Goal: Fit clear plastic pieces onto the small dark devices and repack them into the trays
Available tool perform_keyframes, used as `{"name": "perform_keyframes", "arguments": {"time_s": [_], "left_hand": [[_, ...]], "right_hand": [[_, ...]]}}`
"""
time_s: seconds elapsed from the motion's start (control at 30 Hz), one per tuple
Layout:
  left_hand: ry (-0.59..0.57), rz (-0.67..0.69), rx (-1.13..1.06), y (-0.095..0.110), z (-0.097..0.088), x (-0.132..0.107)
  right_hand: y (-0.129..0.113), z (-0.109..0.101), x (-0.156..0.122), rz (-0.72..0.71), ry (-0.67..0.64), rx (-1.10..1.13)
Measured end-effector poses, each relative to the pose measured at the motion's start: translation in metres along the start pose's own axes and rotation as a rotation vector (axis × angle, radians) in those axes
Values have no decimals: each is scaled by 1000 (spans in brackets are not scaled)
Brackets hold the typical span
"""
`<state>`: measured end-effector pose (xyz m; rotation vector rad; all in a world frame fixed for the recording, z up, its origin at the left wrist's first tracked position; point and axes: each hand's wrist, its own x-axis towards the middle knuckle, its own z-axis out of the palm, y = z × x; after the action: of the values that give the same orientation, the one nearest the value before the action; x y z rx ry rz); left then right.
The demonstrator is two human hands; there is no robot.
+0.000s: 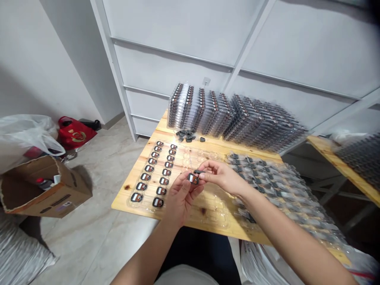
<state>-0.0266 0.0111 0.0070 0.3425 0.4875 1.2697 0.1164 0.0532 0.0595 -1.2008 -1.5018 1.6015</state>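
Left hand (180, 200) gripped a black fob (193, 179), right hand (223, 178) pinched a dark piece (196, 171) just above it, clear blister tray (190, 158) below the fingers.

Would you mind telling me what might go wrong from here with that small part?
The small part is held only by the fingertips of the left hand and right hand, so it could slip and drop onto the clear tray below. The loose dark pieces lie beside the tall stacked trays, so a careless reach might scatter them or knock the stacks.
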Motion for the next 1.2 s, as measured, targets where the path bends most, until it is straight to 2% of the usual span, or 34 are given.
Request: {"name": "perform_keyframes", "arguments": {"time_s": [0.13,0.2,0.33,0.5,0.67,1.07,1.2], "left_hand": [[-6,4,5,-1,5,-9],[-14,-1,1,-2,6,-13],[-42,-20,-31,-3,7,-18],[-66,-22,-67,-4,10,-21],[-94,-1,-64,-8,7,-21],[46,-16,-102,-8,4,-18],[52,-7,-93,-9,3,-16]], "right_hand": [[-6,1,-17,6,4,4],[-7,3,-23,-40,70,-46],[-4,17,-34,-245,266,-100],[9,36,-40,-279,330,-188],[19,39,-38,-325,325,-302],[27,36,-34,-351,327,-388],[27,35,-34,-335,329,-404]]}}
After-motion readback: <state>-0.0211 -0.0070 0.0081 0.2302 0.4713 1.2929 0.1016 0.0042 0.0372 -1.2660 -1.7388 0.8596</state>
